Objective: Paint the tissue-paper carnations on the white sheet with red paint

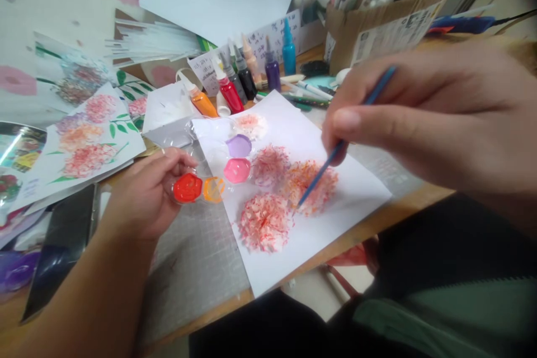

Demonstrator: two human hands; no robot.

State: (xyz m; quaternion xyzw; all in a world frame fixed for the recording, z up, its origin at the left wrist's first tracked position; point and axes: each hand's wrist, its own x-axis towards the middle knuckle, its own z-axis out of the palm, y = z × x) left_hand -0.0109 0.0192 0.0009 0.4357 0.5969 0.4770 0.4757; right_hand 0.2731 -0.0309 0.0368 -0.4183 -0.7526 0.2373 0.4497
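Observation:
Between the thumb and fingers of my right hand (419, 117) is a thin blue paintbrush (323, 170), pointing down and to the left. Its tip is over the painted flowers on a white sheet of paper (335, 224); whether it touches cannot be told. Red-pink and orange blossoms (266, 221) cover the sheet's middle. My left hand (155, 190) has its fingers closed at the edge of a clear plastic paint palette (198, 189). The palette's wells carry red, orange, pink and lilac paint, and its far part overlaps the paper.
Several paint bottles (230, 92) stand behind the paper. At the back right is a cardboard box (386, 25) full of pens and brushes. Finished flower paintings (90, 140) and a dark phone-like slab (62, 251) lie at left. A grey cutting mat (193, 268) lies under the paper.

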